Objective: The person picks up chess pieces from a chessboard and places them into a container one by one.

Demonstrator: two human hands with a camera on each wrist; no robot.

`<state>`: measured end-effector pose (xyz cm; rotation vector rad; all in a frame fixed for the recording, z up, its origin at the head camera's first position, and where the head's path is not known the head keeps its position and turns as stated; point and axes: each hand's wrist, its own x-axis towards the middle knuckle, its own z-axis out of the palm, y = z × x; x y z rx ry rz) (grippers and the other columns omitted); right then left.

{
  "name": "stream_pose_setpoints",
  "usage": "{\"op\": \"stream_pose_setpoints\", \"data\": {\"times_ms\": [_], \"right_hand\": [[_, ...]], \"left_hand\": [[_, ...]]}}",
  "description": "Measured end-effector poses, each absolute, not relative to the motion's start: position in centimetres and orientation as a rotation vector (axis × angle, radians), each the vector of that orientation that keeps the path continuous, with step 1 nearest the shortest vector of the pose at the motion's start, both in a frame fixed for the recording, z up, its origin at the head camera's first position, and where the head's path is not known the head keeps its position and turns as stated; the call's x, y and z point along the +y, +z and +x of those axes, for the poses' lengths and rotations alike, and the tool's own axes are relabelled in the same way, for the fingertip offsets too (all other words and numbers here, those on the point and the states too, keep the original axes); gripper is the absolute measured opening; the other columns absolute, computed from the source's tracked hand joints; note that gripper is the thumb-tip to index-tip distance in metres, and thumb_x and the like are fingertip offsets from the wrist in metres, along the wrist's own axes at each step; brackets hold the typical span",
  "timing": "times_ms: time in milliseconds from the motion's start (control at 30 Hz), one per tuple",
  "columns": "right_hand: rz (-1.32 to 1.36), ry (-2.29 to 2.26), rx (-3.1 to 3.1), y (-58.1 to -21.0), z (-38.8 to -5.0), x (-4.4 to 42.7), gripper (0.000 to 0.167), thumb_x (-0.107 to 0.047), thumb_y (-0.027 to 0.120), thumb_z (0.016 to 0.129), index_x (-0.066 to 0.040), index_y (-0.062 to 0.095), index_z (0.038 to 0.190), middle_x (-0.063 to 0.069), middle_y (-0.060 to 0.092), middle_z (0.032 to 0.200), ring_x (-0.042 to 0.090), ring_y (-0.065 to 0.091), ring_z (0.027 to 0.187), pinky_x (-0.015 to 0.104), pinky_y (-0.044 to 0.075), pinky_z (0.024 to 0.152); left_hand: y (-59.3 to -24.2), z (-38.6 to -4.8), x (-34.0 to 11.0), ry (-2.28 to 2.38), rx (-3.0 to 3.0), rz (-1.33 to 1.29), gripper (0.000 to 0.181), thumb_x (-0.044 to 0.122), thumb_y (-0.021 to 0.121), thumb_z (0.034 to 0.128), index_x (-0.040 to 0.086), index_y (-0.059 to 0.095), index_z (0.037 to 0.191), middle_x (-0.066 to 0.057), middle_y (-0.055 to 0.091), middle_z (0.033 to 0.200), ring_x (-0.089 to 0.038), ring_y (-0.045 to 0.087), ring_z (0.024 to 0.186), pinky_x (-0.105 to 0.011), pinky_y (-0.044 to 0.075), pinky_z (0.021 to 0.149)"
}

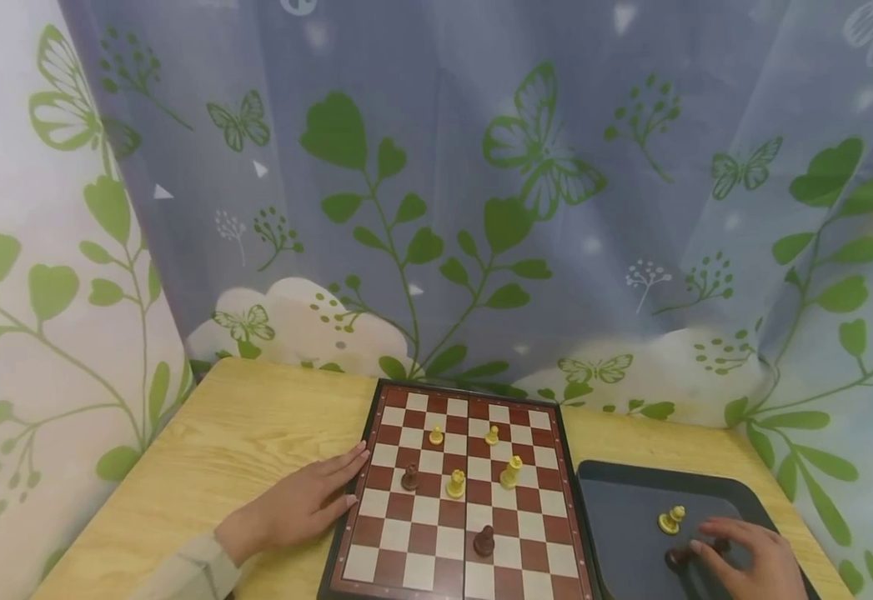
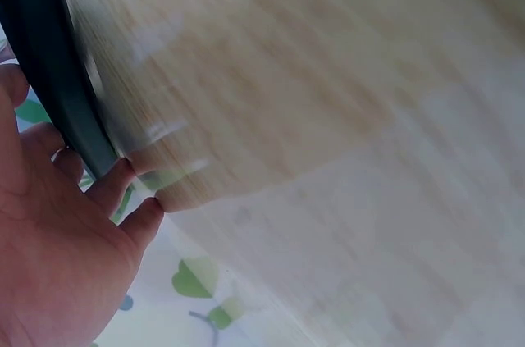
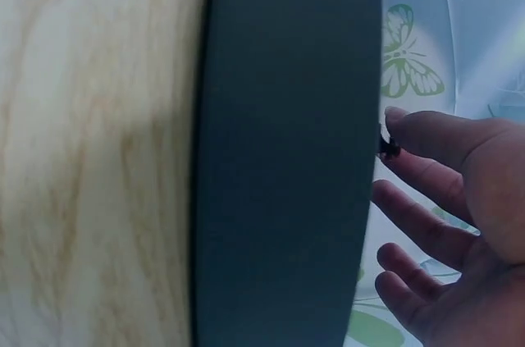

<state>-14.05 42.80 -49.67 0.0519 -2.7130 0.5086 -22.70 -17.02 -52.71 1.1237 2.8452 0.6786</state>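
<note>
My left hand (image 1: 297,510) rests with extended fingers against the left edge of a brown-and-white chessboard (image 1: 419,572). The left wrist view shows that hand (image 2: 70,240) beside the board's dark rim (image 2: 70,93). Over a dark tray (image 1: 624,542), my right hand (image 1: 759,558) pinches a dark chess piece (image 1: 679,557) that looks tilted or lying over. In the right wrist view the tray's side (image 3: 287,158) hides most of that piece, and a bit of it shows between thumb and forefinger. A gold chess piece (image 1: 671,520) is in the tray near my fingertips.
Several gold chess pieces, including a pawn (image 1: 436,436) and a taller piece (image 1: 511,472), stand on the board with two dark pieces, one left (image 1: 409,477) and one nearer (image 1: 484,542). A leaf-patterned curtain (image 1: 436,208) hangs behind the wooden table (image 1: 256,425).
</note>
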Motion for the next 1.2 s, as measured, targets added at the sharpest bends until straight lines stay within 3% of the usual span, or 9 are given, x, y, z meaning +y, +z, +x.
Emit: {"op": "stream_pose_setpoints", "data": {"times_ms": [267, 400, 467, 567, 633, 800, 1200], "right_hand": [[0.162, 0.531, -2.654, -48.5, -13.8, 42.0, 0.023, -0.008, 0.091, 0.071, -0.012, 0.08, 0.091, 0.006, 0.076, 0.09, 0.004, 0.064, 0.07, 0.031, 0.056, 0.062], [0.18, 0.531, -2.635, -47.8, -13.9, 41.5, 0.024, -0.007, 0.09, 0.072, -0.011, 0.08, 0.093, 0.008, 0.076, 0.093, 0.013, 0.066, 0.076, 0.041, 0.056, 0.07], [0.193, 0.544, -2.606, -47.6, -14.0, 41.1, 0.025, -0.006, 0.09, 0.071, -0.011, 0.08, 0.093, 0.009, 0.075, 0.093, 0.011, 0.065, 0.079, 0.038, 0.055, 0.072], [0.253, 0.584, -2.548, -47.7, -14.1, 40.0, 0.026, 0.001, 0.088, 0.07, -0.008, 0.079, 0.093, 0.013, 0.074, 0.093, 0.009, 0.063, 0.078, 0.027, 0.049, 0.064], [0.264, 0.603, -2.544, -47.7, -14.3, 39.0, 0.025, 0.002, 0.087, 0.071, -0.008, 0.079, 0.093, 0.014, 0.074, 0.096, 0.015, 0.063, 0.085, 0.029, 0.048, 0.066], [0.196, 0.658, -2.672, -47.1, -14.3, 36.2, 0.02, -0.005, 0.083, 0.081, -0.007, 0.078, 0.1, 0.019, 0.071, 0.111, 0.043, 0.052, 0.109, 0.058, 0.039, 0.087], [0.302, 0.826, -2.755, -46.1, -16.4, 30.3, 0.017, -0.013, 0.081, 0.087, -0.015, 0.078, 0.104, 0.009, 0.07, 0.12, 0.037, 0.05, 0.118, 0.065, 0.042, 0.091]], "left_hand": [[-52.8, -22.7, -17.0, 0.701, 2.864, 1.141, 0.058, 0.033, 0.044, 0.1095, 0.003, 0.034, 0.158, -0.014, 0.029, 0.165, -0.04, 0.04, 0.145, -0.06, 0.037, 0.114], [-52.8, -22.9, -17.0, 0.696, 2.858, 1.141, 0.059, 0.035, 0.043, 0.1098, 0.003, 0.032, 0.159, -0.014, 0.027, 0.166, -0.04, 0.038, 0.146, -0.059, 0.036, 0.115], [-52.8, -23.0, -17.0, 0.695, 2.856, 1.137, 0.059, 0.036, 0.043, 0.1099, 0.004, 0.032, 0.159, -0.013, 0.027, 0.166, -0.039, 0.038, 0.146, -0.059, 0.036, 0.116], [-52.9, -23.1, -17.0, 0.698, 2.848, 1.134, 0.059, 0.036, 0.043, 0.1098, 0.003, 0.032, 0.159, -0.013, 0.028, 0.166, -0.038, 0.038, 0.146, -0.059, 0.037, 0.115], [-52.9, -23.0, -17.0, 0.695, 2.844, 1.135, 0.059, 0.036, 0.043, 0.1098, 0.003, 0.032, 0.159, -0.013, 0.028, 0.166, -0.038, 0.039, 0.146, -0.059, 0.038, 0.114], [-53.0, -22.6, -17.0, 0.701, 2.835, 1.127, 0.059, 0.036, 0.043, 0.1098, 0.004, 0.033, 0.159, -0.012, 0.028, 0.166, -0.037, 0.039, 0.146, -0.06, 0.038, 0.114], [-52.9, -22.5, -17.1, 0.681, 2.843, 1.114, 0.059, 0.035, 0.042, 0.1098, 0.004, 0.032, 0.159, -0.012, 0.027, 0.166, -0.038, 0.039, 0.146, -0.06, 0.037, 0.115]]}}
